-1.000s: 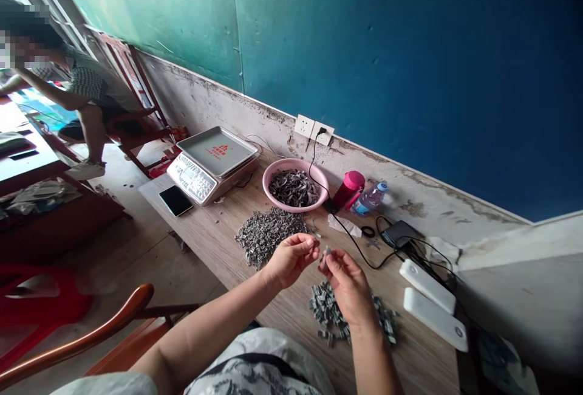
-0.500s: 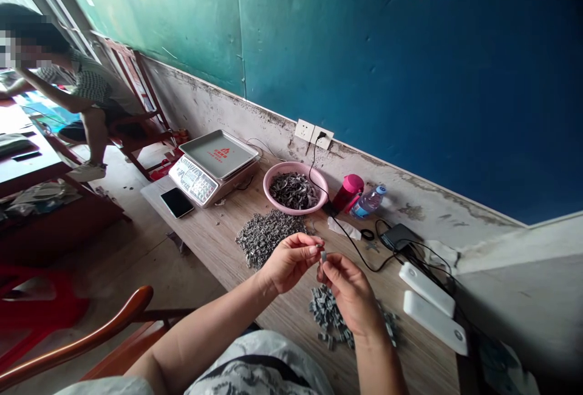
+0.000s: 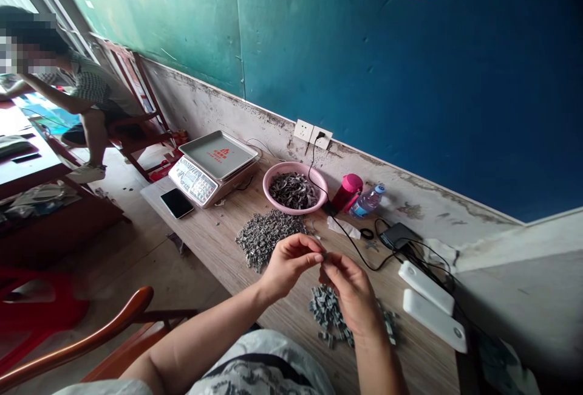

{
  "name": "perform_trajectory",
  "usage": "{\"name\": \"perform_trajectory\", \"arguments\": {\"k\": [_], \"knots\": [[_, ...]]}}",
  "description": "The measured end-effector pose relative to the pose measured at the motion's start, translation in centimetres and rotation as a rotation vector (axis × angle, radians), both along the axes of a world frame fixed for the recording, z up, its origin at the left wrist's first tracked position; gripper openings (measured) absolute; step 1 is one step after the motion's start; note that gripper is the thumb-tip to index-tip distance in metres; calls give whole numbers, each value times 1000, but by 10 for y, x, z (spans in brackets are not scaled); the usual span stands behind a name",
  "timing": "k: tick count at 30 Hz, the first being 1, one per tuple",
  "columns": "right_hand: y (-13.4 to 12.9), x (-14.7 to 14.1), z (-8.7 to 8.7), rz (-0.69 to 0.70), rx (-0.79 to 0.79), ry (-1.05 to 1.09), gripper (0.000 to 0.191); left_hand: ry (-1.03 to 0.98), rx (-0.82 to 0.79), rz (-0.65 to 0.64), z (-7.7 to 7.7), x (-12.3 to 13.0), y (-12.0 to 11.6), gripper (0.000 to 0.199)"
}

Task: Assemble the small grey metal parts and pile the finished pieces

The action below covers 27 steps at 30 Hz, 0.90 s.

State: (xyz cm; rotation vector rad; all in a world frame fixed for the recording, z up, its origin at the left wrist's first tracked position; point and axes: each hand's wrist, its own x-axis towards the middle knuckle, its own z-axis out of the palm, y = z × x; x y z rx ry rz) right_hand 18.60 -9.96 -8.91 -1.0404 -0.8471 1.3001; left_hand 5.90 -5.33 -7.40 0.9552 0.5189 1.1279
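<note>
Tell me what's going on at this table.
A person's left hand and right hand meet at the fingertips over a wood-grain table; anything between is too small or hidden to tell. Small gray pieces are heaped beyond the left hand, larger gray pieces below the right. Dark strips fill a pink basket.

Premises present as a small workshop or sorting room, plainly kept. Evidence noted: a wood-grain desk [image 3: 214, 231] bearing a mound of small grey pieces [image 3: 268, 234] and a pile of larger grey-green pieces [image 3: 325, 310]; a round pink plastic basket [image 3: 296, 211] of dark curved strips [image 3: 294, 188]; a silver electronic weighing scale [image 3: 195, 179] with flat metal tray [image 3: 218, 155]. Stained, worn white plaster [image 3: 268, 130] runs below a glossy blue-green wall panel [image 3: 364, 67], with white sockets [image 3: 303, 130]. A second person [image 3: 100, 91] sits at another desk [image 3: 22, 170].
</note>
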Motion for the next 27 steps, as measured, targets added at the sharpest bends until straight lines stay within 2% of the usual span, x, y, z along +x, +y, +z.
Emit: {"name": "perform_trajectory", "arguments": {"k": [3,7,13,20,23,27], "knots": [[-2,1,5,-14,22,-78,27,37,45,-13,1,-2,2,14],[-4,4,12,5,55,-157,26,40,56,-112,5,-5,5,10],[-5,8,13,64,60,-114,27,11,64,-174,10,-6,5,10],[-5,6,12,119,54,-75,25,-125,-231,-191,9,-4,5,31],[-4,7,11,133,42,-70,24,-117,-196,-209,7,-5,7,35],[-6,11,11,161,17,-101,27,-75,-62,-271,7,-10,9,37]]}}
